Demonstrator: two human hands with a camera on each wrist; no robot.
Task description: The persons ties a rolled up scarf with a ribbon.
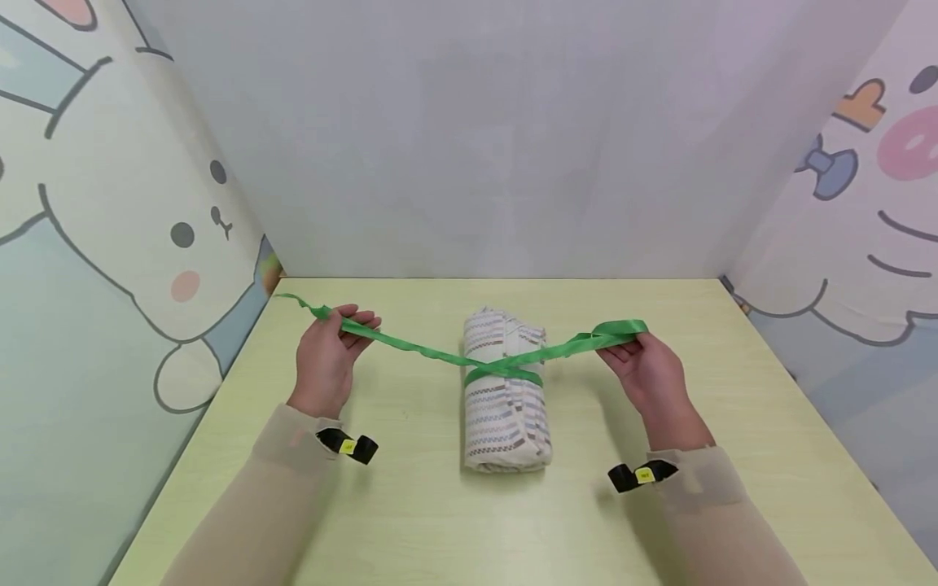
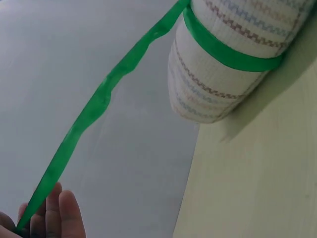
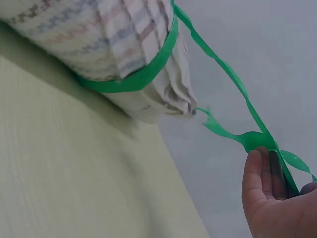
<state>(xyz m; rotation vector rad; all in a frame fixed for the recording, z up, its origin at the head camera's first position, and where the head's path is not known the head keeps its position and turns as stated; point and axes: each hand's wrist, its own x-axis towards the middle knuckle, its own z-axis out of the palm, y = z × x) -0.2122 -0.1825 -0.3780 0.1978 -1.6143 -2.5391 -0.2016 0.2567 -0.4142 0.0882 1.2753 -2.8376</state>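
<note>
Green ribbon (image 1: 506, 369) crosses over our rolled towel (image 1: 501, 419) on the desk (image 1: 418, 513); our right grip (image 1: 650, 376) pinches one tail, our left grip (image 1: 327, 364) apparently the other.

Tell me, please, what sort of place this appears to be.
Probably a small recording booth: a light wood-grain table stands between cartoon-printed side walls, and the person wears black wrist cameras.

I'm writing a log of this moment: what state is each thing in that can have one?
Striped cloth, rolled up, lying on the table
Green ribbon, wrapped round the cloth, crossed on top, no bow
Left hand, pinching the ribbon
Right hand, pinching the ribbon
</note>
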